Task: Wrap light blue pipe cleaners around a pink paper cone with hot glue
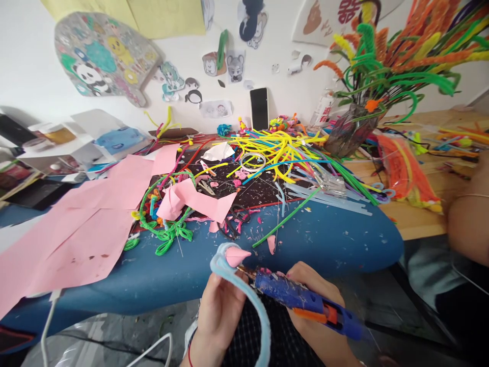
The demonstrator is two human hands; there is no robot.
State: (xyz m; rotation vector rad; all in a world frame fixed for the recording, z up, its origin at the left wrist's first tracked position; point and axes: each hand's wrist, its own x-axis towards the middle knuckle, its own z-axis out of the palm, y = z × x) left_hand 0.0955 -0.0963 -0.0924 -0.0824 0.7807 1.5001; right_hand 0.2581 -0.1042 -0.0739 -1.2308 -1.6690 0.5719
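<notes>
My left hand [223, 306] is closed on a light blue pipe cleaner [256, 300], whose upper end loops around a small pink cone [236, 256]. The rest of the pipe cleaner hangs down in a long curve. In my right hand [317, 290] is a blue hot glue gun [290, 294] with an orange trigger, crusted with dried glue. Its nozzle points left and sits right at the base of the pink cone; whether it touches cannot be made out. Just beyond my hands lie a green pipe cleaner [284, 219] and a pink paper scrap [271, 244].
A blue-covered table [324, 244] carries pink paper sheets [87, 229], black scissors [233, 224], a green pipe-cleaner loop [168, 237] and a yellow pipe-cleaner heap [282, 150]. A phone [260, 109] leans on the wall. Right stands a vase [349, 130]; another person's arm [469, 214] is at the edge.
</notes>
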